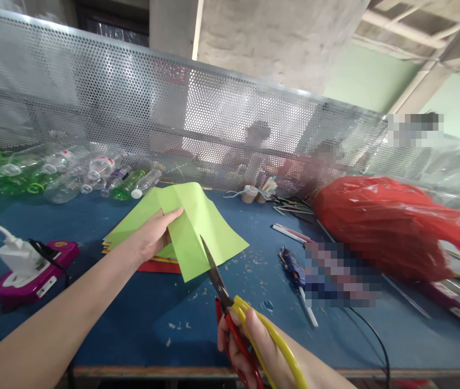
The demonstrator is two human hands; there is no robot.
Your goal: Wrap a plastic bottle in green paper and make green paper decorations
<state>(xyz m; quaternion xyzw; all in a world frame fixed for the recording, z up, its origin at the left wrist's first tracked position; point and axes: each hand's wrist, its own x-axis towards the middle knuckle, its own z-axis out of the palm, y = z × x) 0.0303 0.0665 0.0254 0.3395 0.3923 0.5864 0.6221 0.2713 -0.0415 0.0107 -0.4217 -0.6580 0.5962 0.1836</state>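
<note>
My left hand (pixel 157 233) pinches a creased sheet of light green paper (pixel 209 224), thumb on top and the other fingers hidden beneath. Under that sheet lies a stack of coloured paper (pixel 159 267), with red and yellow edges showing. My right hand (pixel 250 346) is wrapped round the handles, one yellow and one red, of a pair of scissors (pixel 222 294). Their dark blades point up and left, and the tip overlaps the sheet's lower edge in view. Whether the blades have paper between them I cannot tell.
Plastic bottles (pixel 67 170) lie at the back left, before a perforated metal screen (pixel 132 108). A purple power strip (pixel 37 273) with a white plug sits left. Cups of sticks (pixel 254 193), a glue gun (pixel 294 270) with a cable and a red plastic bag (pixel 379 227) stand right. Paper scraps litter the blue tabletop (pixel 132 319).
</note>
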